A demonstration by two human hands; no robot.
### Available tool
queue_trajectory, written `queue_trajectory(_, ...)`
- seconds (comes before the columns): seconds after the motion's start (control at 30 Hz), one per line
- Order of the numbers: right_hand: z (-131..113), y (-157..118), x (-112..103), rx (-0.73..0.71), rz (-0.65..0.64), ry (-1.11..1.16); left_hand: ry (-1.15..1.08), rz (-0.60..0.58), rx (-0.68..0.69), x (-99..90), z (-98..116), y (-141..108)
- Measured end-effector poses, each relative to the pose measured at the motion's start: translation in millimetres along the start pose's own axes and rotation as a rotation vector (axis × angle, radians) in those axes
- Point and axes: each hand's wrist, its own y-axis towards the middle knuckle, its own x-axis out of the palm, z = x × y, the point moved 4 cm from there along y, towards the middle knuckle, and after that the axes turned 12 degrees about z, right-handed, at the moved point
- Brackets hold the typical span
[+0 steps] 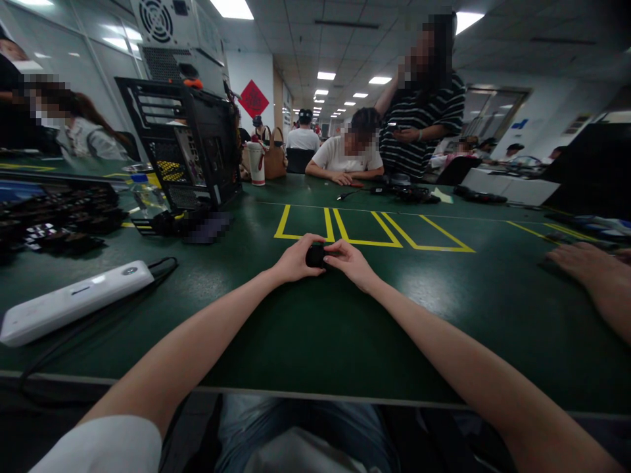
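A small black round object (314,257) is between my two hands, over the green table (315,328) just in front of the yellow tape outlines (345,246). My left hand (294,258) curves round its left side, with fingers on top and the thumb below. On the right, my right hand (349,261) pinches its edge with thumb and fingertips. What the object is cannot be made out.
At the left are a white device (79,301) with a black cable, a pile of black parts (59,217) and a black computer case (197,144). Another person's hand (586,263) rests at the right edge. People sit and stand beyond the table.
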Motion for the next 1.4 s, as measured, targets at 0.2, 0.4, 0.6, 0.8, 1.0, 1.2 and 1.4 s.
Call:
queue_trajectory(0.2, 2.1, 0.5, 0.3, 0.076, -0.014, -0.002, 0.000, 0.007, -0.013, 0.8, -0.4, 0.3)
queue_trajectory(0.4, 3.2, -0.3, -0.3, 0.030, -0.009, 0.010, -0.003, 0.000, -0.014, -0.1, 0.4, 0.2)
queue_trajectory(0.6, 3.3, 1.2, -1.8, 0.033, 0.021, -0.004, 0.002, 0.001, 0.002, -0.8, 2.0, 0.3)
queue_trajectory(0.8, 2.9, 0.0, -1.7, 0.080, -0.039, 0.003, 0.007, -0.013, -0.011, -1.2, 1.9, -0.1)
queue_trajectory(1.0, 0.9, -0.3, -0.9, 0.029, -0.007, 0.007, 0.004, -0.004, 0.006, -1.0, 1.1, -0.1)
queue_trajectory(1.2, 4.6, 2.6, -1.4, 0.062, 0.010, -0.049, 0.006, 0.010, 0.000, 1.2, -1.5, 0.1)
queue_trajectory(1.4, 0.1, -0.6, 0.6, 0.018, -0.035, -0.003, 0.004, 0.005, 0.007, 0.5, 0.4, -0.3)
